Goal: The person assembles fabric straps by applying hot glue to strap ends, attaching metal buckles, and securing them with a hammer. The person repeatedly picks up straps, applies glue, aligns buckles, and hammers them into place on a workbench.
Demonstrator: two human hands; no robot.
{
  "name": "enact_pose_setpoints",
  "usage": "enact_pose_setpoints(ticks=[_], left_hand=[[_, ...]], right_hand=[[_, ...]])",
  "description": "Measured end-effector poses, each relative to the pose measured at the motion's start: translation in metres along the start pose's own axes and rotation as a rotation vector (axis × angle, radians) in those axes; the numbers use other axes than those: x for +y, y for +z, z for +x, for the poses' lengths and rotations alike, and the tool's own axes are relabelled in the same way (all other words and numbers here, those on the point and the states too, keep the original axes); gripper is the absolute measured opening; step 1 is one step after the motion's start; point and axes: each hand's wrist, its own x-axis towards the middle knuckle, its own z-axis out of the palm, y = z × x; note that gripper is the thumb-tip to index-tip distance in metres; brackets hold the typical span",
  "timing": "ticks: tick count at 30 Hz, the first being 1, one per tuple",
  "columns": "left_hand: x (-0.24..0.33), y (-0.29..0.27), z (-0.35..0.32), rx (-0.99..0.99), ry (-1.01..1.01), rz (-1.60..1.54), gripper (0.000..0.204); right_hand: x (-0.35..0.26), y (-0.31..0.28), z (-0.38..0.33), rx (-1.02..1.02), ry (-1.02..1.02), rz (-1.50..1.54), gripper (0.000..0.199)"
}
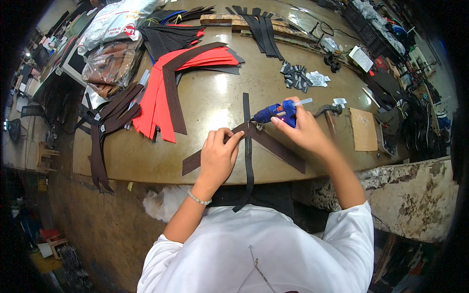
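Note:
My right hand [308, 128] grips a blue hot glue gun [273, 114], with a clear glue stick [303, 101] poking out of its back end. Its nozzle points left, at the spot where a black strap [249, 161] crosses the peak of a dark brown stitched V-shaped strip [281, 149]. With bent fingers, my left hand [218, 150] holds the brown strip just left of that crossing, thumb and index finger close together. The black strap runs straight across the table, and its near end hangs over the front edge. Whether nozzle and strap touch, I cannot tell.
Left of my hands lie stacked red V-shaped pieces [155, 105] and a bundle of brown straps [100, 132]. Plastic-wrapped goods [111, 66] sit behind them. Black strips [264, 35], small dark tags [296, 76], a metal clamp [328, 109] and a cardboard piece [363, 129] lie farther off.

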Motion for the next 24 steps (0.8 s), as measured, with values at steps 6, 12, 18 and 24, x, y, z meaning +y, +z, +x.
enact_pose_setpoints(ticks=[6, 12, 18, 24], left_hand=[[0.0, 0.002, 0.0, 0.014, 0.005, 0.003, 0.031], [-0.001, 0.003, 0.0, 0.032, 0.011, 0.011, 0.029], [0.001, 0.002, 0.0, 0.019, -0.003, 0.007, 0.029], [0.003, 0.0, 0.001, 0.01, -0.026, 0.008, 0.031]], right_hand=[[0.003, 0.005, -0.005, -0.012, -0.012, -0.006, 0.049], [-0.007, 0.007, -0.032, -0.069, -0.023, 0.0, 0.046], [-0.019, 0.003, -0.047, -0.185, 0.016, 0.101, 0.046], [0.047, -0.038, -0.081, 0.284, 0.235, 0.596, 0.034]])
